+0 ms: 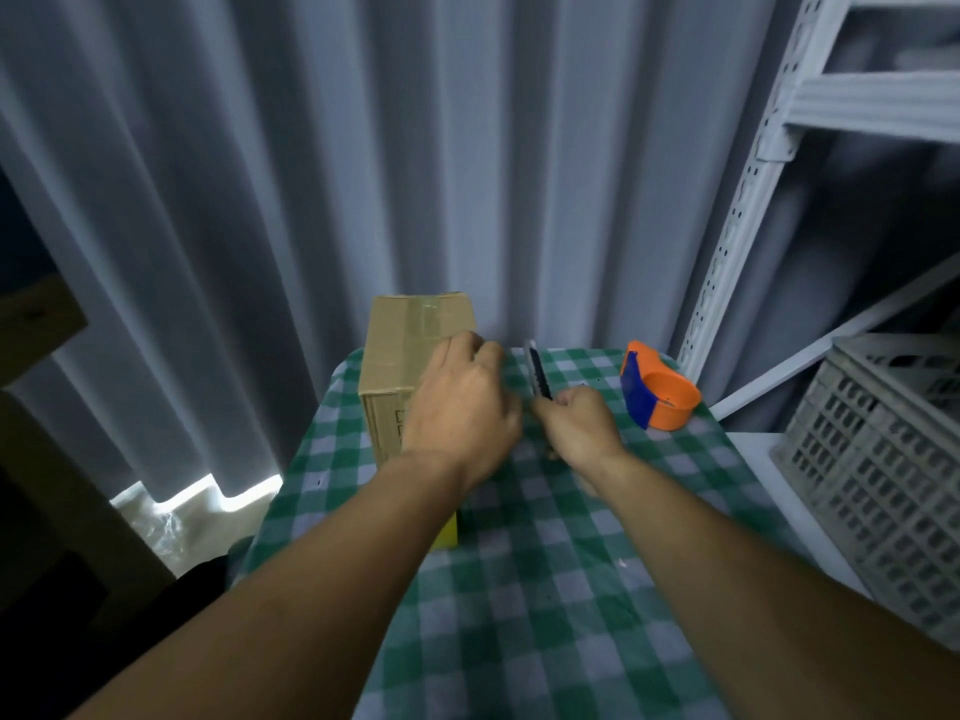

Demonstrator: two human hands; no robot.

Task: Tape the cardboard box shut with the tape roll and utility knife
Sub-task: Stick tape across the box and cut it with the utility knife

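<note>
A closed cardboard box (410,345) stands at the far left of the small table, with clear tape across its top. My left hand (462,402) rests on the box's right side, fingers curled over the top edge. My right hand (579,420) grips the utility knife (536,371), which points away from me just right of the box. The orange and blue tape roll dispenser (657,389) lies on the cloth further right, apart from both hands.
A green checked cloth (545,563) covers the table. Grey curtains hang close behind. A white metal shelf rack (753,200) stands at the right with a grey plastic crate (883,459). Something yellow (448,532) shows under my left forearm.
</note>
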